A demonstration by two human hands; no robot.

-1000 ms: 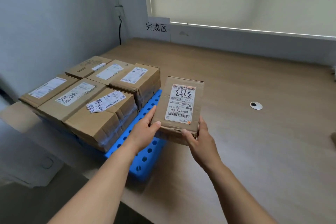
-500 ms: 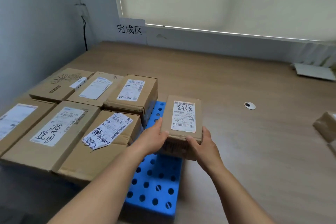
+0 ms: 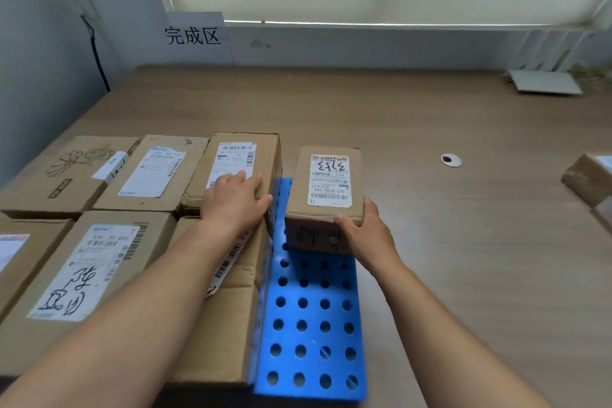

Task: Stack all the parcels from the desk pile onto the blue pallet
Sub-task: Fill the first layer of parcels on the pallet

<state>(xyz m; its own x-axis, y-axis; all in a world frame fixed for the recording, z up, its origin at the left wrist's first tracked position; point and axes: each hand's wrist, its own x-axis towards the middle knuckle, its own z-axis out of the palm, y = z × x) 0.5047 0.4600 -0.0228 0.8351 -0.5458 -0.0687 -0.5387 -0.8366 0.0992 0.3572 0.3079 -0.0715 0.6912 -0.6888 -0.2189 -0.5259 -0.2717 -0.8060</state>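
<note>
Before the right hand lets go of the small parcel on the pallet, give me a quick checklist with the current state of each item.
1. Small parcel over the blue pallet: ok.
2. Seated flat on the pallet: cannot tell, its underside is hidden.
3. Label facing up: ok.
4. Right hand grips its near right corner: ok.
5. Left hand is off it, resting on the neighbouring parcel: ok.
6. Pushed up against that neighbour: not ok, a strip of pallet shows between them.
</note>
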